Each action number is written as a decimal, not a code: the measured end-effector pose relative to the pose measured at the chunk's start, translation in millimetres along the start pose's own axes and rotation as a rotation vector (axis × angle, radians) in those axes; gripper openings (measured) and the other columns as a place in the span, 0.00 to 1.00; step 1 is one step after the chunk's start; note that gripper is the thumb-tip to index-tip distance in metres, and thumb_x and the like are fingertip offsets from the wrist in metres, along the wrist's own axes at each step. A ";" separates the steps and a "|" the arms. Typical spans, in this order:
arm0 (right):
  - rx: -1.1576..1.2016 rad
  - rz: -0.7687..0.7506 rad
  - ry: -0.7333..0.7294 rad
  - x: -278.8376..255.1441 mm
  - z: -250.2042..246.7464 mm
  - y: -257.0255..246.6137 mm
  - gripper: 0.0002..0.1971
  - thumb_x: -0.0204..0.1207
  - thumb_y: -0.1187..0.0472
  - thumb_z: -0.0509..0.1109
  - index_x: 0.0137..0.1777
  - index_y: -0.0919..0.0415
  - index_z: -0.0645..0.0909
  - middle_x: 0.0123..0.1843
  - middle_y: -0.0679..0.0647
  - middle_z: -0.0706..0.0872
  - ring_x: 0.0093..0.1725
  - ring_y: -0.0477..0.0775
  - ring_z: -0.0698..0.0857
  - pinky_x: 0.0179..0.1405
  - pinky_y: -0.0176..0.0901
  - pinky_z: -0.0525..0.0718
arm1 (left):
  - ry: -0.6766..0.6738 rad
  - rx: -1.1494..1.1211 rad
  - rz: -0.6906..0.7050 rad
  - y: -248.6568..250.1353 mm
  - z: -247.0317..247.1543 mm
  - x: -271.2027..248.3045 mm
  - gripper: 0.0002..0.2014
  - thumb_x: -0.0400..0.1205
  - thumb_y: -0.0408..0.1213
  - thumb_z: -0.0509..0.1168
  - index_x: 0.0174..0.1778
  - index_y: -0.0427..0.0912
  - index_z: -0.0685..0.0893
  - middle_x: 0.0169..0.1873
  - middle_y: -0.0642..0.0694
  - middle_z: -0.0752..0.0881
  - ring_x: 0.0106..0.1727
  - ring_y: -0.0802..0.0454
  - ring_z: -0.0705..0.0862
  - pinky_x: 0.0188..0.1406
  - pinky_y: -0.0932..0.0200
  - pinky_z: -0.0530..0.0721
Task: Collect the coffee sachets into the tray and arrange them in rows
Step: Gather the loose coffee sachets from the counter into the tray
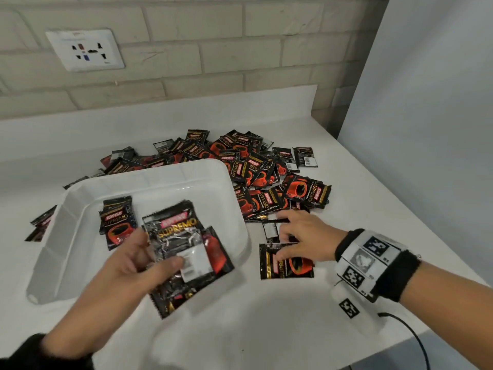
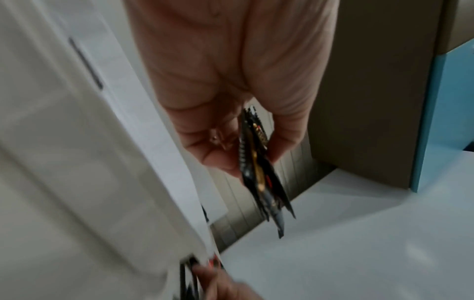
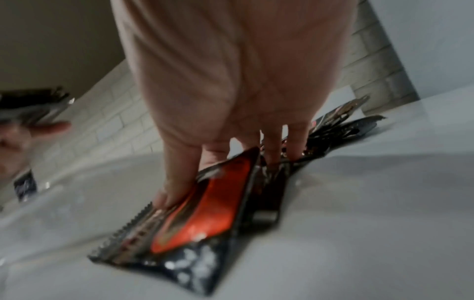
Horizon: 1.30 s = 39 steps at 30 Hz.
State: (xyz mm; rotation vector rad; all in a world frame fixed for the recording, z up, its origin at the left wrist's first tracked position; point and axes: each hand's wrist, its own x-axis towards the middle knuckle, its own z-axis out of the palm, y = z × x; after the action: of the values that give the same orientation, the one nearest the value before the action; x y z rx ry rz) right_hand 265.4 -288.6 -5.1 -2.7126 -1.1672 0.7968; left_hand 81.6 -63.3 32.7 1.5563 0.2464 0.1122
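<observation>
My left hand (image 1: 149,260) grips a fanned stack of black and red coffee sachets (image 1: 186,252) above the front of the white tray (image 1: 149,177); in the left wrist view the stack (image 2: 259,178) shows edge-on between thumb and fingers. A small stack of sachets (image 1: 117,222) lies inside the tray at its left. My right hand (image 1: 290,236) rests on loose sachets on the counter right of the tray, fingers spread, thumb pressing one sachet (image 1: 288,265) (image 3: 195,219). A big pile of sachets (image 1: 253,172) lies behind and right of the tray.
A few sachets (image 1: 40,225) lie left of the tray. The white counter (image 1: 266,329) ends at a brick wall with a socket plate (image 1: 85,49); its right edge runs diagonally. A black cable (image 1: 410,335) trails from my right wristband (image 1: 373,263).
</observation>
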 end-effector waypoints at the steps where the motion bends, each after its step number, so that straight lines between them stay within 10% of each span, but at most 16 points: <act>1: -0.026 -0.009 -0.008 2.1 0.9 -0.9 0.14 0.71 0.40 0.68 0.35 0.45 0.69 0.82 0.49 0.55 0.78 0.53 0.56 0.76 0.53 0.58 | 0.040 0.001 0.035 2.7 -7.4 -1.3 0.39 0.37 0.63 0.82 0.46 0.58 0.86 0.43 0.44 0.92 0.39 0.49 0.91 0.31 0.61 0.88; 6: -0.058 0.033 0.081 6.5 -2.5 -5.7 0.17 0.67 0.39 0.72 0.31 0.43 0.66 0.65 0.48 0.70 0.63 0.51 0.66 0.65 0.49 0.65 | 0.261 0.065 0.029 19.8 -65.0 2.9 0.28 0.52 0.52 0.79 0.49 0.53 0.85 0.34 0.59 0.91 0.31 0.62 0.89 0.26 0.65 0.87; 11: 0.061 0.053 0.084 8.6 -0.2 -5.0 0.17 0.66 0.43 0.75 0.32 0.44 0.67 0.46 0.45 0.76 0.50 0.49 0.74 0.59 0.50 0.71 | 0.597 0.184 -0.053 -70.7 -269.3 42.6 0.28 0.77 0.38 0.69 0.73 0.45 0.72 0.51 0.55 0.90 0.41 0.66 0.88 0.37 0.69 0.87; 13: 0.230 0.068 0.112 5.6 -1.7 -7.0 0.15 0.66 0.50 0.78 0.37 0.48 0.72 0.46 0.50 0.82 0.42 0.54 0.83 0.48 0.53 0.81 | 0.493 0.179 -0.038 -27.0 -214.6 38.2 0.27 0.79 0.24 0.63 0.73 0.47 0.69 0.57 0.44 0.86 0.36 0.65 0.87 0.34 0.68 0.85; 16: 0.291 0.067 0.138 -1.8 -8.0 -9.4 0.15 0.67 0.55 0.78 0.47 0.45 0.74 0.52 0.50 0.85 0.42 0.58 0.89 0.44 0.52 0.87 | 0.391 0.473 -0.025 16.1 -142.4 29.1 0.39 0.72 0.18 0.67 0.56 0.73 0.67 0.46 0.54 0.82 0.38 0.61 0.88 0.37 0.54 0.83; 19: 0.376 0.032 0.172 -16.6 -27.4 -15.1 0.20 0.67 0.53 0.76 0.50 0.33 0.70 0.56 0.40 0.80 0.44 0.40 0.86 0.41 0.35 0.84 | 0.168 0.609 -0.091 17.8 -134.1 23.5 0.42 0.75 0.22 0.68 0.53 0.84 0.63 0.51 0.52 0.83 0.46 0.47 0.87 0.47 0.42 0.85; 22: 0.437 0.000 0.345 -34.2 -56.2 -35.8 0.20 0.66 0.50 0.74 0.55 0.34 0.72 0.61 0.37 0.78 0.58 0.34 0.78 0.58 0.32 0.76 | 0.075 0.748 -0.171 15.7 -136.3 31.7 0.39 0.78 0.27 0.67 0.71 0.71 0.56 0.54 0.50 0.82 0.43 0.49 0.87 0.38 0.56 0.84; 25: 0.536 -0.092 0.442 -38.5 -77.3 -74.3 0.12 0.72 0.58 0.72 0.50 0.40 0.77 0.53 0.38 0.84 0.51 0.32 0.83 0.49 0.23 0.78 | -0.087 0.902 -0.184 15.6 -133.3 37.5 0.37 0.80 0.34 0.66 0.74 0.68 0.53 0.60 0.51 0.81 0.49 0.54 0.86 0.46 0.57 0.85; 29: 0.372 -0.164 0.348 -8.4 -79.7 -135.3 0.04 0.77 0.57 0.69 0.47 0.49 0.75 0.46 0.43 0.82 0.41 0.39 0.82 0.39 0.29 0.79 | -0.355 1.181 -0.223 16.8 -126.6 38.3 0.26 0.82 0.39 0.64 0.71 0.66 0.60 0.52 0.67 0.79 0.45 0.72 0.81 0.45 0.77 0.78; 39: 0.115 -0.149 -0.013 63.5 -30.8 -209.5 0.19 0.82 0.54 0.60 0.70 0.60 0.68 0.64 0.62 0.79 0.55 0.59 0.78 0.45 0.40 0.70 | -0.497 1.318 -0.200 15.1 -132.4 23.1 0.26 0.84 0.50 0.59 0.77 0.58 0.59 0.65 0.62 0.74 0.59 0.67 0.75 0.52 0.82 0.69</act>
State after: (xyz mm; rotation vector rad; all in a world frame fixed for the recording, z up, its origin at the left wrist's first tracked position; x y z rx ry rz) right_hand 179.9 -92.6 51.1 -2.4986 -1.2662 0.8351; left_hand 75.3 71.1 46.3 2.7655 0.0522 -0.7316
